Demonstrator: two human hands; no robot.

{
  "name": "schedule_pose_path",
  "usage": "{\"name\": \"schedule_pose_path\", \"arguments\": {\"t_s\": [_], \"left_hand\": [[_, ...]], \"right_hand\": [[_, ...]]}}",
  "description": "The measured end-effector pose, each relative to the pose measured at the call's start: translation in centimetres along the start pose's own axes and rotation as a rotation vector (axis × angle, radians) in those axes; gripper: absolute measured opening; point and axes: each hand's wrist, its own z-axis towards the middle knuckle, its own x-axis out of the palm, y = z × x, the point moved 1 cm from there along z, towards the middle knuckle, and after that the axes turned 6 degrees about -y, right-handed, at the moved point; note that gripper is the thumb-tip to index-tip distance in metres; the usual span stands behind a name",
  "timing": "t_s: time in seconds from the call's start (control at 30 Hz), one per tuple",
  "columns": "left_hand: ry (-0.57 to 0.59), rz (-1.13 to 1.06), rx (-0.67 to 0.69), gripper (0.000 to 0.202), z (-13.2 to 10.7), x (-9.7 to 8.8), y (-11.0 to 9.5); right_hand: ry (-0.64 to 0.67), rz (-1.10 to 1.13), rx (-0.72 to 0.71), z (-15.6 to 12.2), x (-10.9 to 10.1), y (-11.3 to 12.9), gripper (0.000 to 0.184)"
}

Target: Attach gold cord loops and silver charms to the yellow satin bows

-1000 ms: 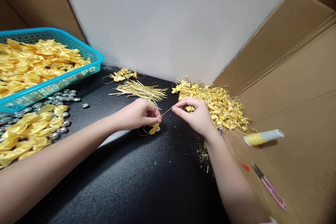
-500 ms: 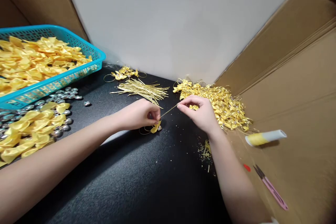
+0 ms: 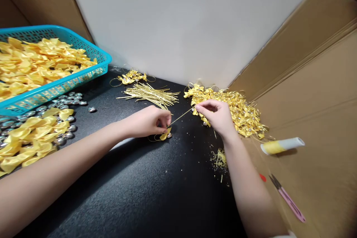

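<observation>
Tautly, cord [image 3: 181, 116] runs left fingers [image 3: 165, 114] to right fingers [image 3: 205, 103]

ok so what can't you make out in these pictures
All in the head view:
- Where the cord meets the bow: hidden by the left hand.
- The cord's far tip: hidden by the right hand.
- Basket: its left part is cut off by the picture's edge.
- Red piece: partly hidden by the right forearm, so I can't name it.
- Clippings: too fine and tangled to count.
</observation>
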Motion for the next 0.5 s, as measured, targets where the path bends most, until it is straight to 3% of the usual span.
{"name": "schedule_pose_path", "arguments": {"t_s": [0.3, 0.5], "left_hand": [[0.007, -0.011, 0.039, 0.029, 0.1, 0.0, 0.7], [-0.007, 0.019, 0.136, 0.034, 0.1, 0.1, 1.1]], "right_hand": [[-0.122, 0.036, -0.007, 0.4, -2.0, 0.8, 0.007], [-0.184, 0.048, -0.03, 0.6, -3.0, 1.0, 0.006]]}}
